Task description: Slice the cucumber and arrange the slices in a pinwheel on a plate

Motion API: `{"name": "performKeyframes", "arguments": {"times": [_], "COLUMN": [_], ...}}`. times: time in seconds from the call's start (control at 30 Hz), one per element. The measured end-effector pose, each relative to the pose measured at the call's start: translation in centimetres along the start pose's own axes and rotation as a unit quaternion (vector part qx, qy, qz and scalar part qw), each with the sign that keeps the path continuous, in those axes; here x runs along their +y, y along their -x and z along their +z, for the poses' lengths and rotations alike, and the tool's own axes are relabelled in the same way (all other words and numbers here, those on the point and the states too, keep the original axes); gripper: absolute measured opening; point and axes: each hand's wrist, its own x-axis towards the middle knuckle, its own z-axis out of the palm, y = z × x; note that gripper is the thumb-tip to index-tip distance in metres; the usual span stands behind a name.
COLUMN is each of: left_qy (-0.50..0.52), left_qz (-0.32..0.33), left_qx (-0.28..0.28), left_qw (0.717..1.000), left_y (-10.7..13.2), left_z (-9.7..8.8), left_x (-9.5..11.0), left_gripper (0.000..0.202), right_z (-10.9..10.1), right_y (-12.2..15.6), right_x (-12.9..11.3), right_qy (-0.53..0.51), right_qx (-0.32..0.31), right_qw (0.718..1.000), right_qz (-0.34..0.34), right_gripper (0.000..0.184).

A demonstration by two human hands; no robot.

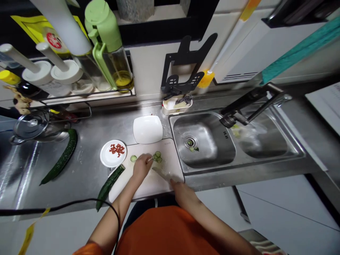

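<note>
A white cutting board (pixel 148 184) lies at the counter's front edge. My left hand (pixel 141 165) rests on it with fingers curled, its fingertips touching a small heap of cucumber slices (pixel 157 156). One more slice (pixel 133 158) sits just left of that hand. My right hand (pixel 182 191) grips a knife (pixel 162 173) whose blade points up-left toward the slices. A partly cut cucumber (pixel 109 185) lies along the board's left edge.
A small white plate with red bits (pixel 106 160) and an empty square white dish (pixel 147 129) stand behind the board. A whole cucumber (pixel 61 157) lies at left near a pot lid (pixel 30 125). The sink (pixel 207 141) and faucet (pixel 249 104) are at right.
</note>
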Motion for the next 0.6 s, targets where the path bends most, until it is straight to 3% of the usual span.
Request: {"name": "performKeyframes", "arguments": {"times": [0.23,0.6], "left_qy": [0.037,0.068], "left_qz": [-0.078,-0.097], "left_qx": [-0.042,-0.031], "left_qw": [0.995,0.992], "left_y": [-1.3,-1.2], "left_z": [2.3,2.5], "left_x": [1.6,2.2], "left_gripper": [0.009,0.008], "right_z": [-0.3,-0.6], "right_y": [0.1,0.1], "right_x": [-0.3,-0.4], "right_qy": [-0.004,-0.003], "right_qx": [-0.005,-0.004], "right_qw": [1.000,1.000], "right_qz": [0.001,-0.005], "right_gripper": [0.053,0.054]}}
